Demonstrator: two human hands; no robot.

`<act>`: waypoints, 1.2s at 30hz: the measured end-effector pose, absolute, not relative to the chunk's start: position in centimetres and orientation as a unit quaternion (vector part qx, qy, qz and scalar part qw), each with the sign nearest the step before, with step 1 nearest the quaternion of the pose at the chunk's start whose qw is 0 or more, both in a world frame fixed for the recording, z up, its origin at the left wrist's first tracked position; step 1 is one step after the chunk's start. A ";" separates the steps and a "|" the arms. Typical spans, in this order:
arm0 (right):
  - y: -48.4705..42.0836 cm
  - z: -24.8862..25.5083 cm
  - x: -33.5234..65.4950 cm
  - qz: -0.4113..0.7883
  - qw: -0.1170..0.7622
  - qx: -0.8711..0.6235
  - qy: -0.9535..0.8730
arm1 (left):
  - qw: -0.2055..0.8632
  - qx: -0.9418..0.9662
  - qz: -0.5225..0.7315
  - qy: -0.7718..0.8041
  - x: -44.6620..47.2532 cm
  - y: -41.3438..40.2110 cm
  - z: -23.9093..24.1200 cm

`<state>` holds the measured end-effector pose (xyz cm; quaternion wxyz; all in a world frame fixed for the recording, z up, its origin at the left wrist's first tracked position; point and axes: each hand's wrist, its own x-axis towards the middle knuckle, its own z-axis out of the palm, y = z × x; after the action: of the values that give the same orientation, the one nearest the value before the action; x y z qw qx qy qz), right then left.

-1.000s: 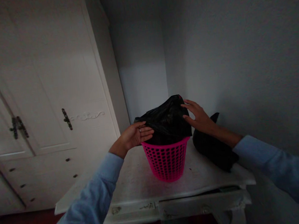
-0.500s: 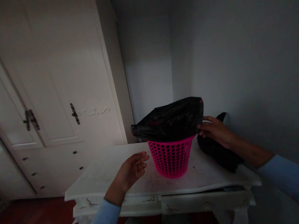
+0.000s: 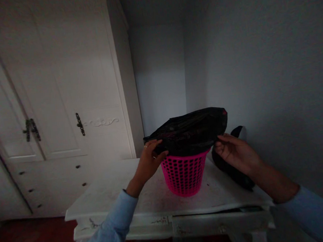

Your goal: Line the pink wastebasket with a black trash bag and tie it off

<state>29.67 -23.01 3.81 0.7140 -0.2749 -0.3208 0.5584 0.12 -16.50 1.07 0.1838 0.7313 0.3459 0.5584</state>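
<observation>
1. Head view, the middle: a pink basket (image 3: 185, 175) stands upright on a white bench (image 3: 113, 186), its side pierced with rows of holes. A black bag (image 3: 191, 131) sits over its mouth, the plastic spread wide beyond the rim at both sides and rising higher toward the right, with a small patch of pink showing at its upper right corner.
2. Head view, the left hand (image 3: 147, 164): it is at the bag's left end, just above the rim, a ring on one finger. Thumb and fingers are parted, with dark plastic between them — whether they clamp it, I cannot tell.
3. Head view, the right hand (image 3: 237, 151): thumb and forefinger are pinched together on the bag's lower right edge, beside the rim; the other fingers curl beneath.
4. Head view, the right of the bench: a second black bundle (image 3: 232, 171) lies near the basket, partly hidden behind the right hand.
5. Head view, the surroundings: a white wardrobe (image 3: 88, 74) with dark handles stands at the left, a grey wall (image 3: 259, 69) rises at the right, and a reddish floor (image 3: 47, 238) shows below. Both forearms wear light blue sleeves (image 3: 114, 224).
</observation>
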 end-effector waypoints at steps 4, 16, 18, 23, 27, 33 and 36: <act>-23.1 2.7 30.4 0.543 0.727 -0.250 -0.336 | 0.179 0.824 0.435 0.316 -1.0 -16.1 0.8; -22.7 -8.9 33.2 0.532 0.605 -0.503 -0.313 | 0.020 0.894 0.295 0.338 -1.5 -19.1 -4.4; -22.5 -9.6 34.0 0.550 0.577 -0.512 -0.320 | 0.065 0.884 0.295 0.356 -1.7 -19.0 -4.5; -22.0 -7.4 37.2 0.332 0.633 -0.567 -0.409 | 0.045 0.771 0.510 0.380 -2.7 -18.5 -2.4; -22.4 -3.5 38.1 0.028 0.660 -0.566 -0.493 | 0.009 0.706 0.588 0.396 -2.8 -15.9 -0.1; -21.5 0.9 36.2 -0.061 0.464 -0.512 -0.720 | 0.052 0.811 0.489 0.317 -1.9 -10.4 1.5; -19.5 2.1 35.9 -0.056 0.458 -0.496 -0.736 | 0.113 0.825 0.466 0.300 -1.9 -8.8 2.0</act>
<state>35.87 -19.48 2.12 0.4579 -0.4956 -0.7359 -0.0559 -1.94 -8.81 1.98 0.1133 0.8248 0.2999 0.4658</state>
